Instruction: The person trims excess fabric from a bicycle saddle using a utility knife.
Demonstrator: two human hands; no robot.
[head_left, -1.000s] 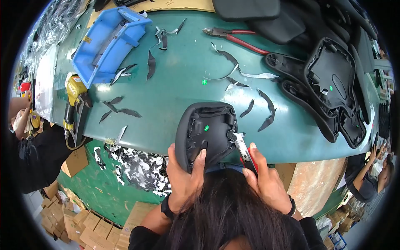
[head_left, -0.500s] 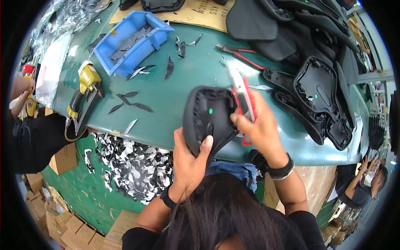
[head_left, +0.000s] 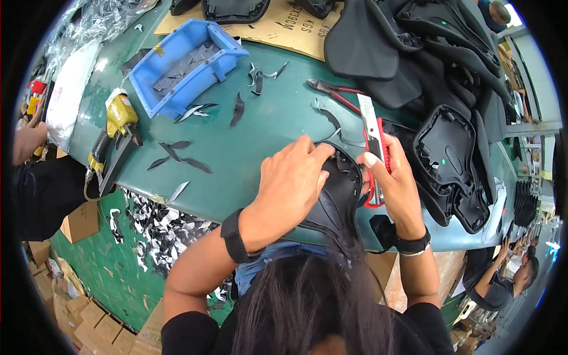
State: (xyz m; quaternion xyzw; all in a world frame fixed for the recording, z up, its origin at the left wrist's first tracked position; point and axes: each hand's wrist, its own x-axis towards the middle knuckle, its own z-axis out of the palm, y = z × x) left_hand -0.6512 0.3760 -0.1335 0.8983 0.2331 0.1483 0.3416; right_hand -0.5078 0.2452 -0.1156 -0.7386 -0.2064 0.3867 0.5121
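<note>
From here I'm seeing a red-and-silver knife (head_left: 373, 127) in the right fingers (head_left: 380, 170), a black pad (head_left: 342, 174) under the left fingers (head_left: 318, 155), green table (head_left: 278, 115) beyond.

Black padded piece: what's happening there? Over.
Left grip at black padded piece, covering part of it. Right grip holding red utility knife, blade pointing away. Dark scraps lie left, clear of it.

On the table (head_left: 266, 118), a bin (head_left: 189, 89) stands far left, apparently with scraps (head_left: 183, 71) inside; a power tool (head_left: 121, 115) lies nearer left. Pliers (head_left: 333, 91) lie far, left of piled pads (head_left: 364, 44). One pad (head_left: 331, 207) is at the near edge.
</note>
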